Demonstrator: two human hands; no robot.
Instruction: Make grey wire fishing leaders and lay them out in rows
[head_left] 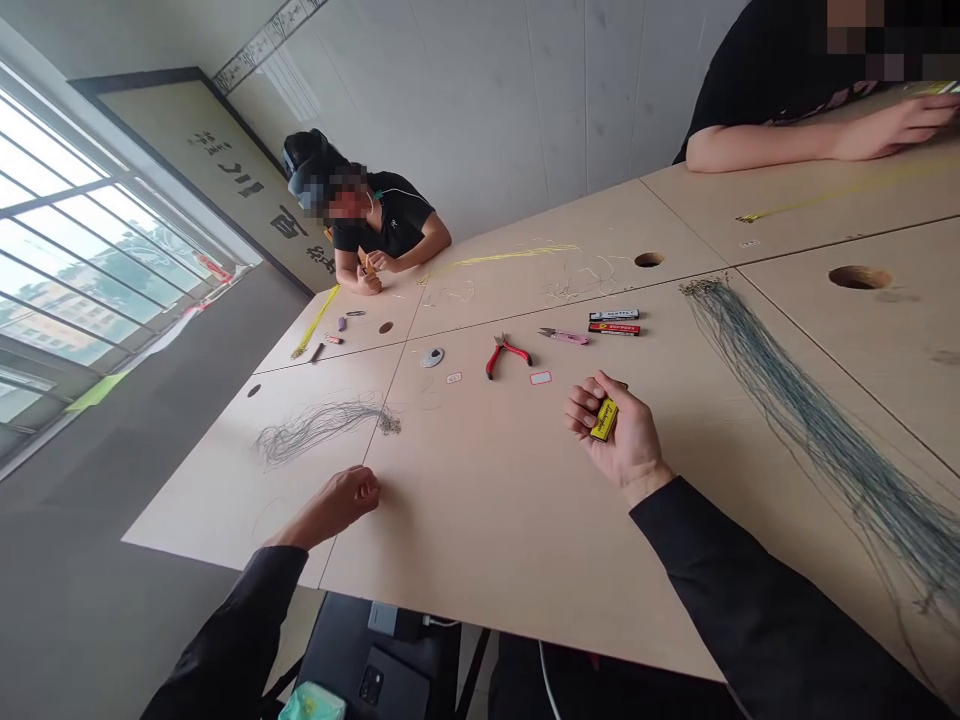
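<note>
My right hand (619,435) is closed around a flat yellow-and-black lighter (606,418), raised over the table with the palm turned up. To the left, my left hand (341,505) hangs above the table near its front edge, fingers curled in. Whatever those fingers pinch, if anything, is hidden. Just beyond it lies a bundle of thin grey threads (322,428), with dark metallic bits gathered at its right end. A long bundle of blue-grey threads (810,420) stretches along the table to the right of my right hand.
Ahead lie red-handled pliers (508,352), pink thread snips (564,336), a white box (613,314), a red box (613,328) and a round disc (433,357). Two co-workers sit across, near yellow threads (517,254). The tabletop has round holes (860,277).
</note>
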